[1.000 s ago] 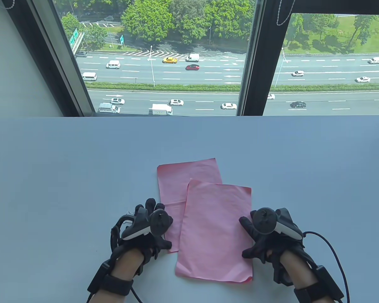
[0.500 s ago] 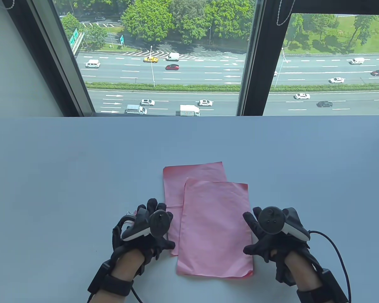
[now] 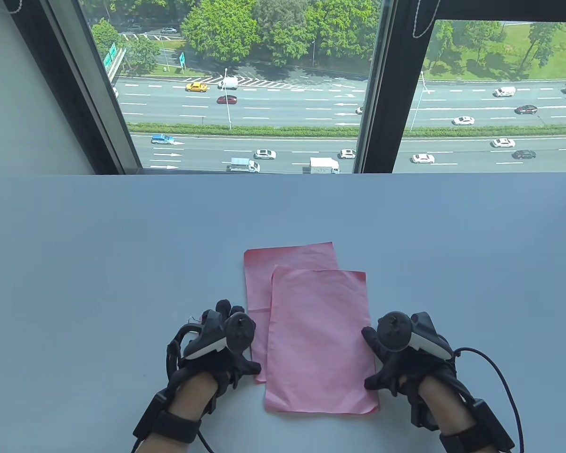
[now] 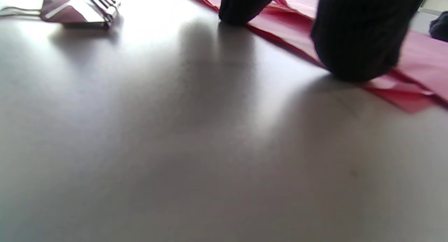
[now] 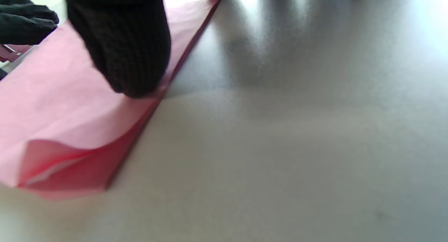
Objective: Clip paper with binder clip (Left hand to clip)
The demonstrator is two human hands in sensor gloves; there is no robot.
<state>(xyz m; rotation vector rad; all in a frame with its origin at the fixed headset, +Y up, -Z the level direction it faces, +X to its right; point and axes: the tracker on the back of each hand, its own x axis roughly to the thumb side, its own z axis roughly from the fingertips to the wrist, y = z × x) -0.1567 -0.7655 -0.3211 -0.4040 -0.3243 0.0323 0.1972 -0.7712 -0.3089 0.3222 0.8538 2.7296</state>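
Observation:
Two pink paper sheets lie overlapped on the table. The top sheet (image 3: 318, 339) covers most of the lower sheet (image 3: 287, 257), which sticks out at the far and left sides. My left hand (image 3: 245, 337) touches the sheets' left edge; in the left wrist view its fingertips (image 4: 357, 42) press on the paper edge (image 4: 402, 91). My right hand (image 3: 375, 358) is at the top sheet's right edge, with one finger (image 5: 129, 53) pressing on the paper (image 5: 63, 105). A shiny binder clip (image 4: 80, 11) lies on the table left of my left hand. The table view hides it.
The grey table (image 3: 99, 264) ends at a window (image 3: 245, 94) along its far edge. The top sheet's near right corner (image 5: 52, 165) curls up. Glove cables (image 3: 495, 373) trail off both wrists at the near edge.
The top sheet has slid left and turned straighter over the lower sheet. The lower sheet has shifted slightly right. Both hands stay at the paper edges.

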